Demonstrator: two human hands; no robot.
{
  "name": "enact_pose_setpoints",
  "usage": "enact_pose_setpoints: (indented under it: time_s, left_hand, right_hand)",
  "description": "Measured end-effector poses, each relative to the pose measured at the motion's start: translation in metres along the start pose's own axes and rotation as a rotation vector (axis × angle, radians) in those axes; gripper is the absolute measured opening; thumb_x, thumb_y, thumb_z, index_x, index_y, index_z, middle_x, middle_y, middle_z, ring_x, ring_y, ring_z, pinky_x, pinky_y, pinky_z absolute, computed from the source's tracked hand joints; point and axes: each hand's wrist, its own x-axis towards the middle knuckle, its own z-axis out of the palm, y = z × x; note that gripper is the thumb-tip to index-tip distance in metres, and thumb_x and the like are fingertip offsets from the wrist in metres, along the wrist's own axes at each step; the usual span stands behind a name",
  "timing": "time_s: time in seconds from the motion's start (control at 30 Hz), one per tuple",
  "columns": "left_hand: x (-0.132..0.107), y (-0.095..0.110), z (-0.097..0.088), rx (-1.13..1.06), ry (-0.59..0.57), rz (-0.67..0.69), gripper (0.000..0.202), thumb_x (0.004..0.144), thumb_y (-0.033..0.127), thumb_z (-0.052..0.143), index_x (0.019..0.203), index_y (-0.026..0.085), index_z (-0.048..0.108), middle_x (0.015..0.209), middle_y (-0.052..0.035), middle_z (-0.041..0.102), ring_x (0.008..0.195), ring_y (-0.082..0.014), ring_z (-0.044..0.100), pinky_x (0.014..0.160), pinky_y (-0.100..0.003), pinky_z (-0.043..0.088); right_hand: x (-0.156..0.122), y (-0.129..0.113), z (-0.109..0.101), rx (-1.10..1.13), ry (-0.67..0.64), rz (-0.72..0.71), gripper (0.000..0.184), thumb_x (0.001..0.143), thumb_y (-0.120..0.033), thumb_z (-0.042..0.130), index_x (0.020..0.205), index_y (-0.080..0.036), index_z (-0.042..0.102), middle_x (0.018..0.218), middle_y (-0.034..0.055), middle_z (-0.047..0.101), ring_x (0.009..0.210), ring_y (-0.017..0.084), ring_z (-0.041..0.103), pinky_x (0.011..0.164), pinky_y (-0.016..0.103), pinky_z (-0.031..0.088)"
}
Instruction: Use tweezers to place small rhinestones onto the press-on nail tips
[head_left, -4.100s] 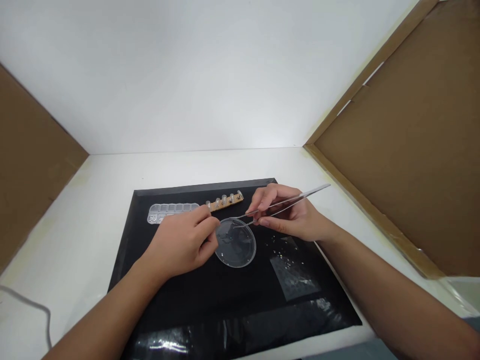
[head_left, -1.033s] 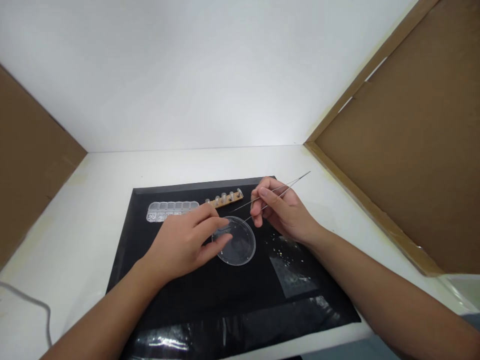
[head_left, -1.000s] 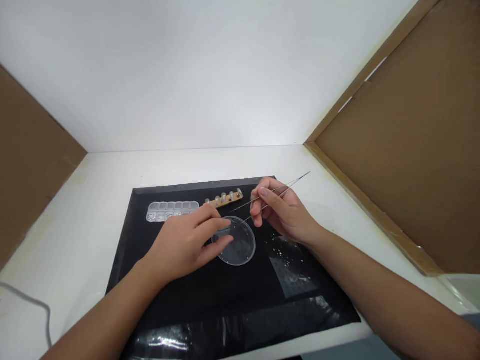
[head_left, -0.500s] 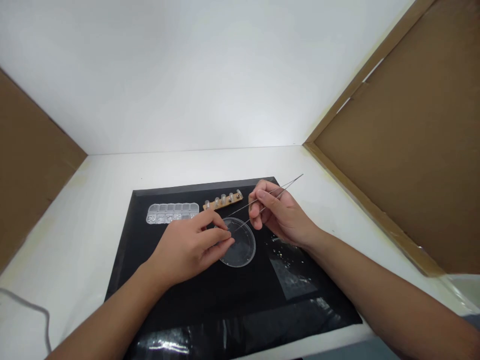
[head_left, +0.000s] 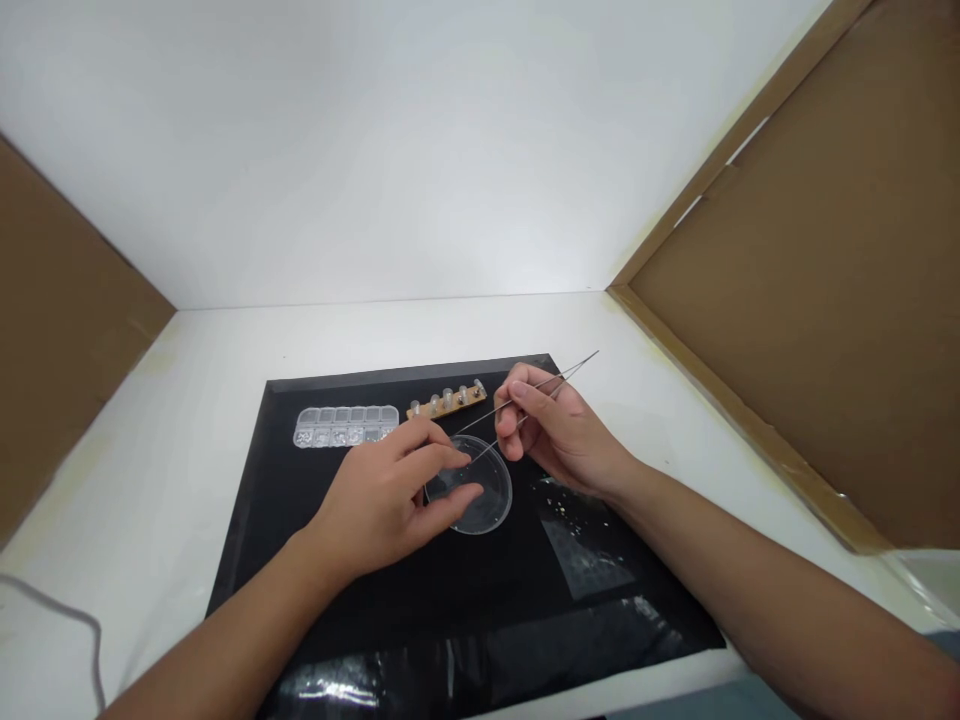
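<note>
- White desk (head_left: 187, 480), walled by two brown cardboard panels (head_left: 825, 300), carries one black mat (head_left: 420, 590) where all the work lies.
- One clear petri dish (head_left: 487, 500) sits at the mat's middle, between my hands.
- My left hand (head_left: 382, 500) rests on the mat, forefinger and thumb parted, their tips at the dish's left rim.
- My right hand (head_left: 559, 435) has its fingers pinching one pair of steel tweezers (head_left: 581, 364). The tips stand slightly apart over the dish's far-left edge; whether they hold anything is too small to tell.
- By my reading, the step in hand is fine tweezer work inside the dish, with the left hand steadying it.
- A next move would call for a still dish and a light, exact close of the tips.
- Behind the dish lie one clear compartment box (head_left: 346, 425) and one wooden strip (head_left: 448, 400) bearing about five small clear pieces.
- Loose pale bits (head_left: 562, 500) are too many and too fine to count, just right of the dish, above one clear plastic sheet (head_left: 592, 560).
</note>
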Motion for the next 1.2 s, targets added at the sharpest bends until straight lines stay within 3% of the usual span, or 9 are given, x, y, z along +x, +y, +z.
enact_pose_setpoints:
  time_s: [0.23, 0.47, 0.9, 1.2]
  left_hand:
    - [0.002, 0.003, 0.004, -0.009, 0.050, -0.033, 0.011, 0.100, 0.030, 0.071, 0.102, 0.020, 0.074, 0.099, -0.0026, 0.072, 0.056, -0.0055, 0.055, 0.056, -0.023, 0.047]
    - [0.003, 0.001, 0.000, -0.008, 0.029, -0.028, 0.006, 0.100, 0.022, 0.068, 0.099, 0.021, 0.074, 0.098, -0.0012, 0.071, 0.062, -0.0068, 0.055, 0.059, -0.022, 0.046]
    - [0.002, -0.007, -0.011, 0.190, -0.142, -0.014, 0.018, 0.108, 0.029, 0.057, 0.110, 0.021, 0.073, 0.107, -0.0042, 0.071, 0.082, -0.0142, 0.069, 0.070, -0.027, 0.054]
    - [0.001, -0.007, -0.014, 0.284, -0.268, 0.017, 0.024, 0.110, 0.030, 0.051, 0.118, 0.023, 0.072, 0.112, -0.0052, 0.071, 0.070, -0.0121, 0.064, 0.056, -0.024, 0.041]
  right_hand:
    - [-0.001, 0.000, 0.002, -0.005, -0.007, -0.003, 0.031, 0.096, -0.043, 0.081, 0.092, -0.019, 0.062, 0.070, -0.0020, 0.076, 0.049, 0.010, 0.069, 0.051, 0.019, 0.057]
    - [0.001, 0.000, 0.000, -0.029, -0.029, -0.038, 0.029, 0.097, -0.042, 0.079, 0.093, -0.019, 0.063, 0.071, -0.0014, 0.077, 0.049, 0.010, 0.070, 0.051, 0.019, 0.058]
    - [0.004, -0.008, -0.016, -0.334, -0.028, -0.208, 0.026, 0.103, -0.040, 0.072, 0.093, -0.019, 0.061, 0.072, 0.0003, 0.078, 0.052, 0.014, 0.074, 0.051, 0.023, 0.059]
    - [-0.001, -0.011, -0.017, -0.369, -0.114, -0.220, 0.027, 0.106, -0.042, 0.068, 0.097, -0.017, 0.064, 0.071, 0.0016, 0.078, 0.055, 0.013, 0.075, 0.055, 0.022, 0.063]
